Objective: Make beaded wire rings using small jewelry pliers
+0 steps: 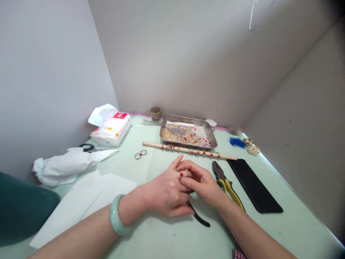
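My left hand (171, 189), back upward and fingers spread, reaches in from the left with a pale green bangle (118, 215) on its wrist. A wire ring with a red bead (181, 175) sits around one of its fingers. My right hand (201, 180) pinches at that ring between thumb and fingers, and its fingertips are partly hidden. Below both hands lies a tool with a curved black handle (199, 216), its head covered by them. Yellow-and-green pliers (229, 185) rest just right of my right hand.
Beyond the hands, a wooden rod (151, 145) carries several red-beaded rings. Behind it stands a metal tray (188, 144) of loose beads. Two joined rings (140, 154), white paper (78, 201), scissors (87, 147) and a tissue pack (111, 131) lie left. A black phone-like slab (256, 187) lies right.
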Tool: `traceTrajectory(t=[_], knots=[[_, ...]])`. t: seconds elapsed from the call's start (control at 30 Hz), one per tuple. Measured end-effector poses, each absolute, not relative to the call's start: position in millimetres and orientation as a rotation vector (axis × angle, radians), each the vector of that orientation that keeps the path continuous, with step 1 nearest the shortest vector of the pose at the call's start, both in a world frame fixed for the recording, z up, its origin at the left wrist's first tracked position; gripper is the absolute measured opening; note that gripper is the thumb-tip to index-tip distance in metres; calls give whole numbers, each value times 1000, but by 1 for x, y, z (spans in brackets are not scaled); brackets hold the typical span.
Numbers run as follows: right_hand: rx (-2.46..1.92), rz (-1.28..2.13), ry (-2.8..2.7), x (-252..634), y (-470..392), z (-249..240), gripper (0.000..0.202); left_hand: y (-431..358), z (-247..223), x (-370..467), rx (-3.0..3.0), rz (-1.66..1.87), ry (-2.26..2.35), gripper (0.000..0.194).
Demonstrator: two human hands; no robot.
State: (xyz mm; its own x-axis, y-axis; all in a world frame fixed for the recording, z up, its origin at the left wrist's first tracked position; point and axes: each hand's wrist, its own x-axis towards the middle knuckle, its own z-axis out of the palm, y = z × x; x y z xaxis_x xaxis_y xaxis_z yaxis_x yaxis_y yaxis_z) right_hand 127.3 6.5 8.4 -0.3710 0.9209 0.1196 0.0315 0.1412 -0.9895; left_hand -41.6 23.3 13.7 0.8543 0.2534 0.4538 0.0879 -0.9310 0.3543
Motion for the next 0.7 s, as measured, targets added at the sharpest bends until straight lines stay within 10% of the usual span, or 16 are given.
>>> traceTrajectory(t=[0.7], knots=[[-1052, 1408, -1527, 121, 4, 9, 13, 26, 12, -39, 2860, 764, 215, 23]])
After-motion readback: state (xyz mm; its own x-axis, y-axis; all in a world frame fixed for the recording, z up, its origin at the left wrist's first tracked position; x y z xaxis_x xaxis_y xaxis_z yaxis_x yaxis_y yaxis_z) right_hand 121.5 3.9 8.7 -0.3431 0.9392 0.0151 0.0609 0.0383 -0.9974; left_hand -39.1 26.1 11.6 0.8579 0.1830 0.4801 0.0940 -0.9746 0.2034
